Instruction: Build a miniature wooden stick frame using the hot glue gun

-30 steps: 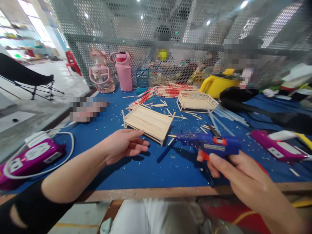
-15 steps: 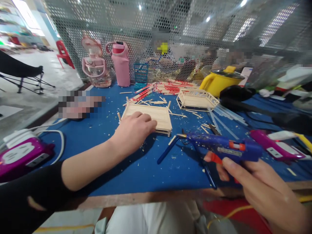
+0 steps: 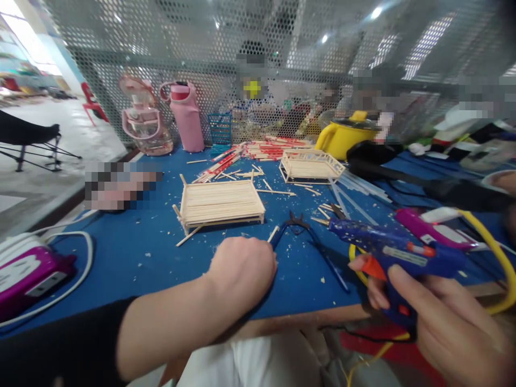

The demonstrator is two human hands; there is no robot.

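The right hand (image 3: pixel 439 306) is wrapped around the grip of a blue glue gun (image 3: pixel 363 239), a finger at its orange trigger, seemingly so that the nozzle points inward and away from the wrist. The left hand (image 3: pixel 244 266) is well apart from it, curled low over one handle of the pliers (image 3: pixel 297 219); its fingertips are hidden, so I cannot tell whether it grips anything. A short stick (image 3: pixel 273 234) shows just beyond its knuckles.

The stick frame (image 3: pixel 221 201) stands on the bench (image 3: pixel 161 258) beyond the left hand, untouched, long side toward the person, probably for easy reach from both sides. A second stick frame (image 3: pixel 310 166) sits farther back, perhaps parked out of the way.

The front edge (image 3: pixel 306 317) runs close below the left forearm. Blue surface stretches left of the frame toward the power strip (image 3: pixel 36 274); on the right, pliers, glue sticks (image 3: pixel 363 185) and a yellow cable (image 3: pixel 494 247) narrow the gun's room.
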